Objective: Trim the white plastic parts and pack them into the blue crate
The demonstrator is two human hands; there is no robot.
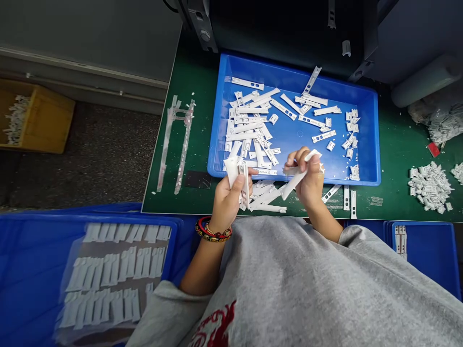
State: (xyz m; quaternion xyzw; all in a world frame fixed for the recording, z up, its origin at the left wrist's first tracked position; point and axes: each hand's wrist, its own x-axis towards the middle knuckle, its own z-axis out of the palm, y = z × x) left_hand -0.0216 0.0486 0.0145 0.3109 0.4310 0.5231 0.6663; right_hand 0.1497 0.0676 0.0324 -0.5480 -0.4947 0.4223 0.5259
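My left hand (229,193) is closed around several long white plastic strips (232,176), held upright near the front rim of the blue tray (300,177). To its right, my right hand (309,180) grips a white plastic strip (294,183) that slants down to the left; another white piece shows between its fingers, its kind unclear. Inside the tray, long white strips (251,111) lie in a loose heap on the left, and small white clips (352,120) gather along the right side. More white strips (265,197) rest on the table between my hands and my body.
A pile of small white parts (430,188) sits on the green table (394,144) at right. Rows of white strips fill a blue crate (170,222) at lower left. A dark machine (289,33) overhangs the tray's back. A yellow bin (54,118) stands far left.
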